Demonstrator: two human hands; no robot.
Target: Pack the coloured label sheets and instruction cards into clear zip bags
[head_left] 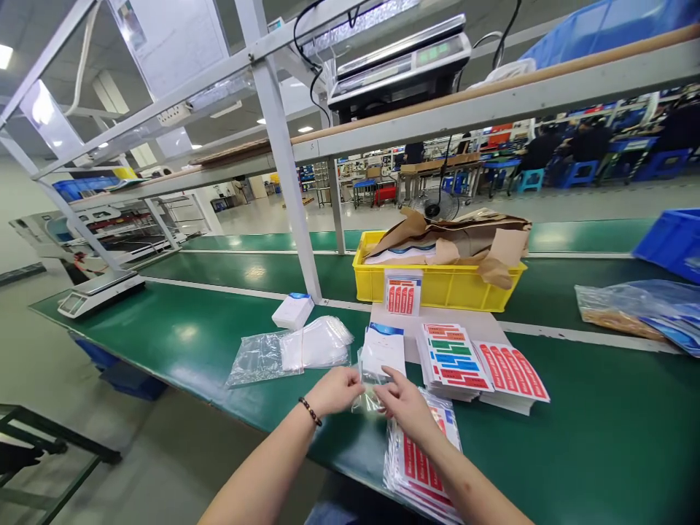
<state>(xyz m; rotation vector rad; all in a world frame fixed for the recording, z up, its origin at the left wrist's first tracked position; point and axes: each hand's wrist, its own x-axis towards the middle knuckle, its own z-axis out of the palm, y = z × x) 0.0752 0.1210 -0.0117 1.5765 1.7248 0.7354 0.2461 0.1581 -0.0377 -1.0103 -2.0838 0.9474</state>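
My left hand (336,390), with a beaded bracelet at the wrist, pinches the left edge of a small clear plastic bag (367,399). At the bag's right side is my right hand (407,405), its fingertips closed on the film and its index finger somewhat raised. Just beyond the bag lies a stack of white cards with a blue top edge (383,350); whether any card is inside the bag I cannot tell. Under my right forearm is a pile of bagged red-and-white sticker sheets (418,463). Multicoloured sticker sheets (453,357) and red sticker sheets (514,372) are stacked to the right.
Clear bags with a banded white stack (311,344) lie left, near a white box (293,311). A yellow bin (437,284) holds brown paper behind a shelf post (284,153). A scale (101,293) stands far left; a blue bin (670,244) is at right.
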